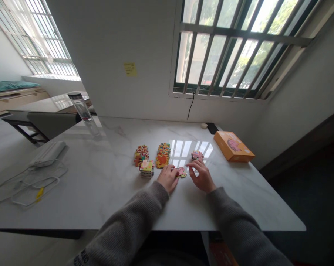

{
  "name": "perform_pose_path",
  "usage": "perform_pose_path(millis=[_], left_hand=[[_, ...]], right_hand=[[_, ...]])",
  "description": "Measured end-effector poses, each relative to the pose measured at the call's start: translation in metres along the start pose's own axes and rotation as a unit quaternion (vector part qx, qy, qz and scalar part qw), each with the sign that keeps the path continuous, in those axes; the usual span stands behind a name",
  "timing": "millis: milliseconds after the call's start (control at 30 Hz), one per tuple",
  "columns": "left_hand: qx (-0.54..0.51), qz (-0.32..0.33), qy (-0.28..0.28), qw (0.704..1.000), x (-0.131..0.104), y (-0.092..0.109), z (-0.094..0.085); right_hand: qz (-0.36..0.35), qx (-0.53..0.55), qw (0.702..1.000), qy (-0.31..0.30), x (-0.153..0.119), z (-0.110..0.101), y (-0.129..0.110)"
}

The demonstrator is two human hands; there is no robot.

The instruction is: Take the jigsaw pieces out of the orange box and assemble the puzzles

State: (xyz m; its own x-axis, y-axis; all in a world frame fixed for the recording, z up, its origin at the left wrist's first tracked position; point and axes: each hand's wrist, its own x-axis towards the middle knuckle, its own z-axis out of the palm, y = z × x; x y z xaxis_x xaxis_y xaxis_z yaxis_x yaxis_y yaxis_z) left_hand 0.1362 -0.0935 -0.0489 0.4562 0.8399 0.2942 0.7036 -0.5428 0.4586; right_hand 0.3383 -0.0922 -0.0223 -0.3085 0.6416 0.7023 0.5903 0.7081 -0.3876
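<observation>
A small pink and yellow jigsaw puzzle piece group [181, 172] lies on the table between my hands. My left hand [168, 178] has its curled fingertips on the left edge of it. To the right, my right hand [202, 176] hovers with thumb and forefinger apart and nothing visible between them. Just beyond its fingers sits a small pile of pink puzzle pieces [197, 155]. Left of my left hand are an overlapping row of orange puzzle pieces [163, 156], a row of red and brown puzzle pieces [141, 154] and a neat stack with a yellow top piece [147, 167].
An orange box [234, 147] lies at the table's right edge, near a black phone-like object [212, 128]. A clear bottle [82, 108] stands at the back left. On the left lie a grey pouch-like object [49, 154] and a white cable [49, 181].
</observation>
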Motion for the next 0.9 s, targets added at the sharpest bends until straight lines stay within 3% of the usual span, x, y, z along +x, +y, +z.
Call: perform_pose_path(millis=[167,300,367,467,567,700,800,900], left_hand=[[-0.023,0.014,0.020,0.999,0.002,-0.005,0.000],[-0.051,0.062,0.111,0.991,0.001,-0.004,-0.002],[-0.067,0.089,0.180,0.977,0.001,-0.001,-0.004],[-0.089,0.104,0.244,0.960,-0.001,0.004,-0.007],[-0.102,0.120,0.211,0.965,-0.002,0.007,-0.007],[-0.148,0.132,0.154,0.968,-0.002,0.008,-0.006],[-0.249,0.047,0.167,0.953,-0.001,0.009,-0.009],[-0.335,-0.031,0.124,0.934,0.001,0.007,-0.013]], right_hand=[[0.008,0.023,0.999,-0.023,-0.003,0.005,-0.003],[0.076,0.065,0.995,-0.003,-0.002,0.006,-0.003],[0.145,0.128,0.981,0.004,-0.001,0.007,-0.005],[0.236,0.278,0.930,-0.046,0.000,0.012,-0.009],[0.287,0.346,0.891,-0.069,-0.001,0.019,-0.011],[0.297,0.343,0.890,-0.049,-0.002,0.020,-0.006],[0.265,0.353,0.893,-0.092,-0.002,0.015,-0.004],[0.227,0.350,0.900,-0.127,-0.004,0.013,-0.005]])
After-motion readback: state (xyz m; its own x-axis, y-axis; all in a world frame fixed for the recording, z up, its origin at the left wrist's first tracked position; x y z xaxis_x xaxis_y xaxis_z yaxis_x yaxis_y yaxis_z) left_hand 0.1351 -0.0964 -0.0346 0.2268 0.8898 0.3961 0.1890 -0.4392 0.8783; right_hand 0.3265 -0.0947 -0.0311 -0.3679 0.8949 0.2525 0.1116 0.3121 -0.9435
